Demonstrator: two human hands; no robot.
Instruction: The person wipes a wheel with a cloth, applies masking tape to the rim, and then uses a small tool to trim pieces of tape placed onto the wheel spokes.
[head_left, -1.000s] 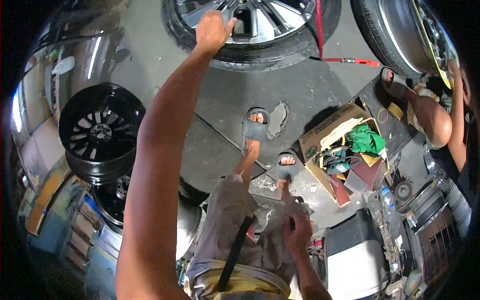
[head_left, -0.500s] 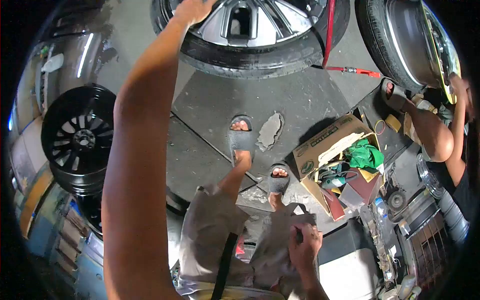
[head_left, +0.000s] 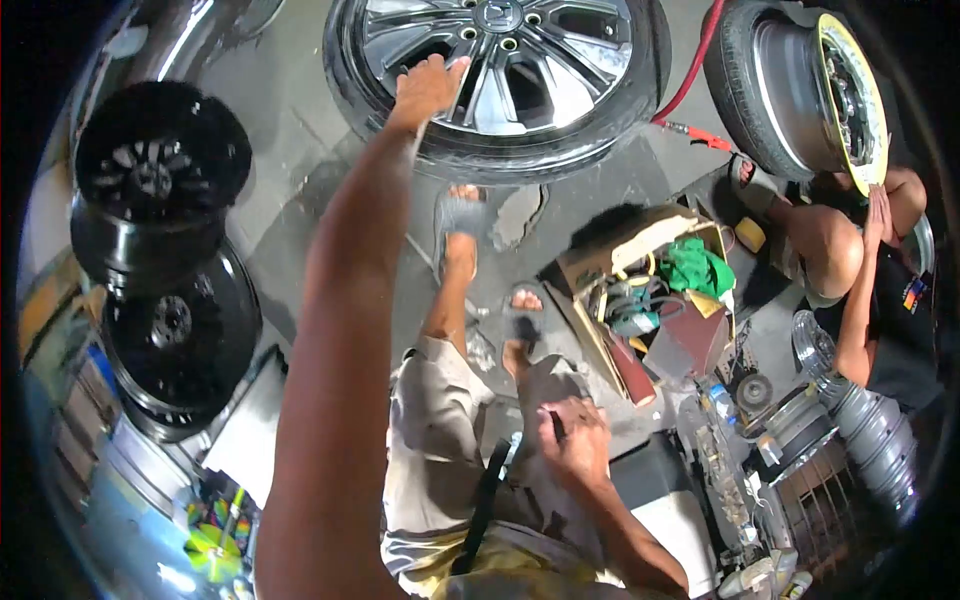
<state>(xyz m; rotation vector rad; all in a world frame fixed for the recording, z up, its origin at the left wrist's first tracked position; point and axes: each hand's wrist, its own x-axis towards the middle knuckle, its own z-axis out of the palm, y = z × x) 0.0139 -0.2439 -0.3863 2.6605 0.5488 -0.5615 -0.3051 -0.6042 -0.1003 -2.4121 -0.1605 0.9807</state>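
Ahead of me a car wheel (head_left: 500, 95) with a silver and dark spoked rim lies on its side, its black tyre (head_left: 530, 165) toward me. My left hand (head_left: 430, 92) reaches out and rests on the near-left spokes, fingers spread over them. In front of my right thigh hovers my right hand (head_left: 578, 435), its fingers curled in. A dark patch shows between thumb and fingers, but I cannot make out whether it is an object or shadow.
A cardboard box (head_left: 580, 275) with a green cloth (head_left: 697, 267) stands right of my feet. A red hose (head_left: 690, 70) runs past the tyre. At right, a person (head_left: 850, 260) sits touching another wheel (head_left: 850, 100). Black rims (head_left: 150, 180) are stacked at left.
My left hand has moved from the wheel's left edge inward onto the spokes. My view has shifted, showing more of the wheel's centre. The other person's hands have come together on their wheel's rim.
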